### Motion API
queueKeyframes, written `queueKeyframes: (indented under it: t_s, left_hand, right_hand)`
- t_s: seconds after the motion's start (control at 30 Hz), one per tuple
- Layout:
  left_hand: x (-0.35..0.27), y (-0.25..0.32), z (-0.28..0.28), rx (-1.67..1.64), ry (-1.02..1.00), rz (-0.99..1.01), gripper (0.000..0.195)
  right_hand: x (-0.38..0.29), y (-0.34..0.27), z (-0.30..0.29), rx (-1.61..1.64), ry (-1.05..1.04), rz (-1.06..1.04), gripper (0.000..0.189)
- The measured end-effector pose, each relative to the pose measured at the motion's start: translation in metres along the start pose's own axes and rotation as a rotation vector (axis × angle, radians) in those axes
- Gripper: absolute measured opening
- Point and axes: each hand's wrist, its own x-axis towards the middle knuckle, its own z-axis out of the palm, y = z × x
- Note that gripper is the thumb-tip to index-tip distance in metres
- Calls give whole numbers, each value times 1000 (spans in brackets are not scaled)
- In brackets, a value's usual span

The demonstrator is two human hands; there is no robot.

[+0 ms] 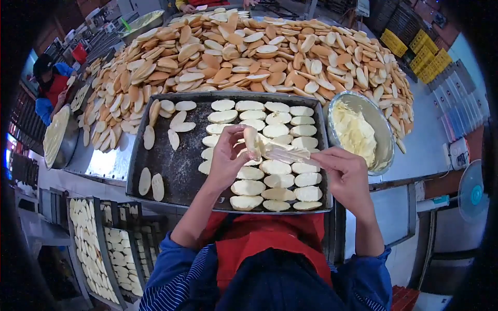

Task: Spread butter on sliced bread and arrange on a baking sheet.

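Between its thumb and fingers, my left hand (230, 153) holds a bread slice (252, 140) on edge over the tray. My right hand (344, 173) grips a spatula (288, 152) coated in pale cream, its blade against or very close to the slice. Beneath both hands lies a dark metal baking tray (175, 163). Rows of cream-topped oval slices (249, 187) fill its middle and right side; several loose slices (183, 126) rest at its left. Beyond my right hand stands a metal bowl (383, 134) with a mass of pale cream (352, 132) inside.
A large heap of oval bread slices (241, 58) covers the table behind the tray. At left, a co-worker (54, 85) holds a slice near another cream bowl (58, 136). Racked trays of slices (93, 248) stand low at left. A fan (472, 190) is at right.
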Motion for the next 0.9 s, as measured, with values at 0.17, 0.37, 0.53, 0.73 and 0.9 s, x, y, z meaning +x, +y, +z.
queueKeyframes:
  t_s: [0.17, 0.37, 0.53, 0.73, 0.9]
  left_hand:
    - [-1, -6, -8, -41, -8, -55, 47]
    - [-12, 0, -8, -597, 22, -329, 55]
    - [-16, -7, -11, -786, -62, -461, 68]
    - [-18, -5, -3, -870, -150, -501, 69]
    - [-20, 4, -1, -876, -71, -541, 55]
  right_hand:
    - [2, 5, 3, 228, -61, 33, 39]
    - [0, 2, 12, -122, 186, -159, 47]
    - [4, 2, 10, -329, 223, -412, 47]
    - [8, -6, 9, -604, 202, -518, 44]
    - [7, 0, 8, -531, 296, -554, 44]
